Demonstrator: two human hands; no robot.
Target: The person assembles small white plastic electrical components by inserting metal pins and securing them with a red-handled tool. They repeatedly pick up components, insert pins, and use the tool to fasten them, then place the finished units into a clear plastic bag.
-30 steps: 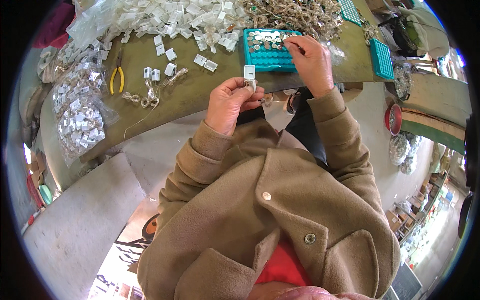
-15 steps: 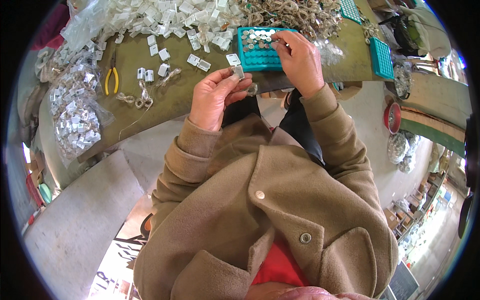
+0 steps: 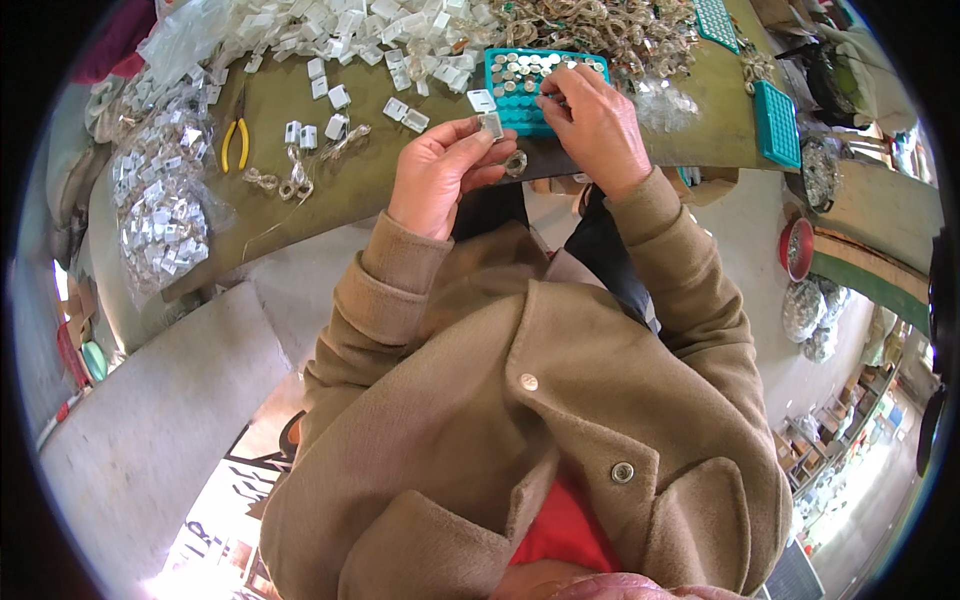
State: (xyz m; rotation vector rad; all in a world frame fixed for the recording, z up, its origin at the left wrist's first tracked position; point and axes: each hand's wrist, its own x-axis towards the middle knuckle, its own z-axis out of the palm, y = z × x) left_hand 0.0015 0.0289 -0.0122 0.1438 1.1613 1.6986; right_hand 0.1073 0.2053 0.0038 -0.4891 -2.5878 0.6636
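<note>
Here the left hand (image 3: 437,172) pinches a small white plastic clip (image 3: 491,124) upright above the olive table's (image 3: 360,185) edge, presenting it, while the right hand's fingertips (image 3: 548,100) close on something unclear over the teal compartmented tray (image 3: 500,70)

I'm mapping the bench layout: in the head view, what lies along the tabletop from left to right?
Bag of white clips → yellow-handled pliers → left hand holding a small clear piece → right hand at the teal tray → second teal tray.

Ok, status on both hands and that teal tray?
Left hand pinching small clear piece. Right hand fingertips on teal tray. Nothing between them.
</note>
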